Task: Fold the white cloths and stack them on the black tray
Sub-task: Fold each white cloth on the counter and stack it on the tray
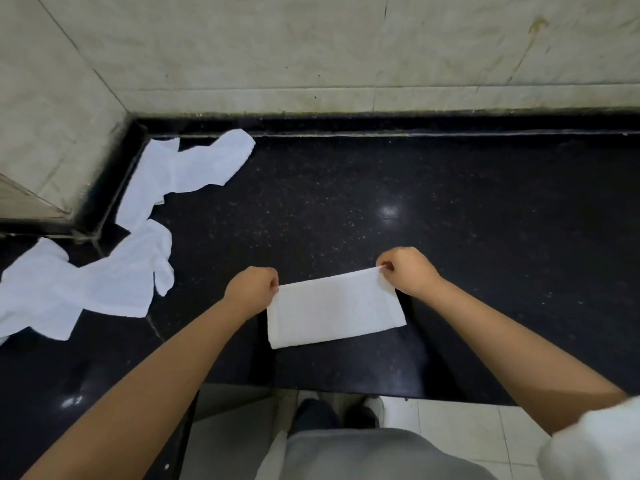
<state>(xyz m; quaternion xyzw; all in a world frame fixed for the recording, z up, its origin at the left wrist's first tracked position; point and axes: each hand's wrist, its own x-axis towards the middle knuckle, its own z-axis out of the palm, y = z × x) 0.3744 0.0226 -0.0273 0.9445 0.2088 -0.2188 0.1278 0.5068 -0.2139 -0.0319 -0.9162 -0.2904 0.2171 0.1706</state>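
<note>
A folded white cloth [334, 311] lies as a flat rectangle on the black speckled countertop [381, 209], near its front edge. My left hand [254, 285] pinches the cloth's far left corner. My right hand [405, 270] pinches its far right corner, slightly raised. Several unfolded white cloths lie crumpled at the left: one pile [183, 171] in the back corner, another [86, 289] nearer the left edge. No black tray is in view.
A beige tiled wall [311, 57] rises behind the counter, and a tiled corner block [45, 133] juts in at the left. Below the front edge are floor tiles [467, 431] and my shoes [346, 410].
</note>
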